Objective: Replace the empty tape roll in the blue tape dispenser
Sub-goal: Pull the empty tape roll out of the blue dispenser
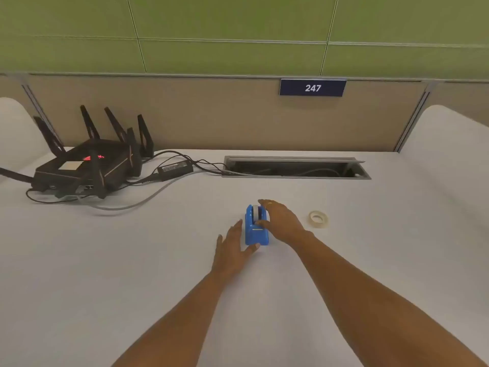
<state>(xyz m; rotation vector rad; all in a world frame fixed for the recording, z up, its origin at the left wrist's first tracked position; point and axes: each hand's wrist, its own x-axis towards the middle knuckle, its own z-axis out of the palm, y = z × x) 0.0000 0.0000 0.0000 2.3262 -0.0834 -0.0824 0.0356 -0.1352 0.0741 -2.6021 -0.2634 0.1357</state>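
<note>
A small blue tape dispenser [254, 229] stands on the white desk in front of me, with a pale roll core showing in its top slot. My right hand [281, 223] wraps the dispenser's right side, thumb and fingers on its upper part. My left hand [232, 251] lies flat and spread against the dispenser's left side, thumb touching its near end. A fresh roll of pale tape [318, 219] lies flat on the desk, a short way right of my right hand.
A black router [87, 165] with several antennas sits at the back left, its cables and power brick [174, 168] trailing into an open cable slot [296, 168] at the desk's back. A beige partition with a "247" sign [312, 87] rises behind.
</note>
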